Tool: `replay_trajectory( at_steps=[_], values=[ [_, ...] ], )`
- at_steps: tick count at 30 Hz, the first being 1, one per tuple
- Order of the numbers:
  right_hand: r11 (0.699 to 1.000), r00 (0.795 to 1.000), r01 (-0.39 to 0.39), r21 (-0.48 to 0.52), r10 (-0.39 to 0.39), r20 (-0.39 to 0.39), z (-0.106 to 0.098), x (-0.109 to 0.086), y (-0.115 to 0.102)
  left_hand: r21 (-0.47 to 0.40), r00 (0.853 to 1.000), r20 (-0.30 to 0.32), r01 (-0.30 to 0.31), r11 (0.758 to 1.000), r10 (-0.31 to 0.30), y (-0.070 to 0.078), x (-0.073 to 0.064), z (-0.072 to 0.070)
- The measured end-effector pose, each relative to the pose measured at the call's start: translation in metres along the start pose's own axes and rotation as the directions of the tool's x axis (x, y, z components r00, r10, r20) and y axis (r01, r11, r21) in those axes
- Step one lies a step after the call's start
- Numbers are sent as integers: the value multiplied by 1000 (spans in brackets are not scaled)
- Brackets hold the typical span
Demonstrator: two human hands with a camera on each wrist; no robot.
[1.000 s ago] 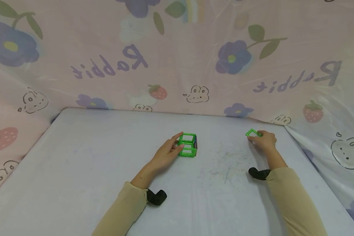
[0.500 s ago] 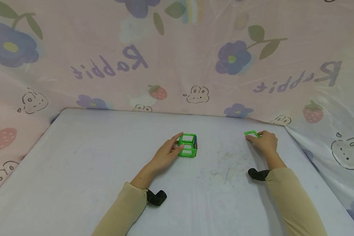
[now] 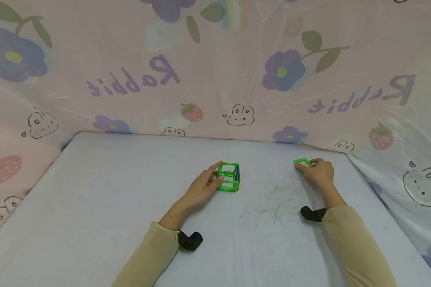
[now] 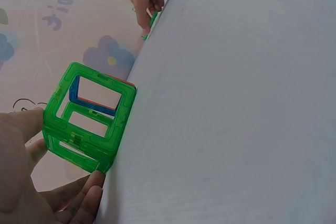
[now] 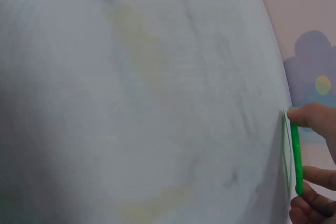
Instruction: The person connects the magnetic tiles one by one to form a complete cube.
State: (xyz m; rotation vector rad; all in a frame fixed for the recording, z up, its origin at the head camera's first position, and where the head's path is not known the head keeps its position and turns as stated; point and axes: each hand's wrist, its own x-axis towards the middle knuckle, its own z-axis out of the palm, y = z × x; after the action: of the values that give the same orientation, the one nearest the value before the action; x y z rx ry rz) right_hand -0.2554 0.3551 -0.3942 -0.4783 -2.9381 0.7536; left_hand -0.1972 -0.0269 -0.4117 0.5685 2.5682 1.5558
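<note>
A small box of see-through magnetic tiles (image 3: 230, 173) stands mid-table, green on its top and near faces, with blue and red edges at its right side. My left hand (image 3: 201, 186) holds it from the left, thumb and fingers at its edges. In the left wrist view, fingertips touch two corners of the green front tile (image 4: 118, 124). Farther right, my right hand (image 3: 321, 172) pinches a single green magnetic tile (image 3: 296, 162) by its edge. Seen edge-on in the right wrist view, that tile (image 5: 297, 156) sits between thumb and fingers, just off the surface.
The white tabletop (image 3: 129, 179) carries faint coloured scribbles right of centre. A printed cloth (image 3: 215, 79) hangs along its back edge and both sides. A black wrist mount (image 3: 191, 240) sticks out at the left cuff, another mount (image 3: 313, 214) at the right.
My right hand has shifted slightly left with the green tile, which has turned a little in its fingers. The left hand and the tile box have stayed where they were.
</note>
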Motion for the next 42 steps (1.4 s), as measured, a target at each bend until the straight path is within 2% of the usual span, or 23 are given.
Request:
replay_trajectory(
  at_steps=[5,14,21,31,42],
  values=[
    [999,1000,27,46,-26,-7,5,-1,-5,3,1000,-5,-14,1000,14,0,0,0],
    [993,997,82,83,-82,2,10,-6,-16,-8,1000,-8,6,1000,-6,0,-1,1],
    [989,992,125,82,-125,3,11,-10,-25,-8,1000,0,13,1000,-13,0,-1,1],
    [979,982,190,73,-191,8,16,-11,-33,4,1000,-8,-13,1000,13,1,-1,0],
    [964,968,249,96,-251,4,21,-18,-50,5,1000,0,15,1000,-15,-2,1,0]
  ],
)
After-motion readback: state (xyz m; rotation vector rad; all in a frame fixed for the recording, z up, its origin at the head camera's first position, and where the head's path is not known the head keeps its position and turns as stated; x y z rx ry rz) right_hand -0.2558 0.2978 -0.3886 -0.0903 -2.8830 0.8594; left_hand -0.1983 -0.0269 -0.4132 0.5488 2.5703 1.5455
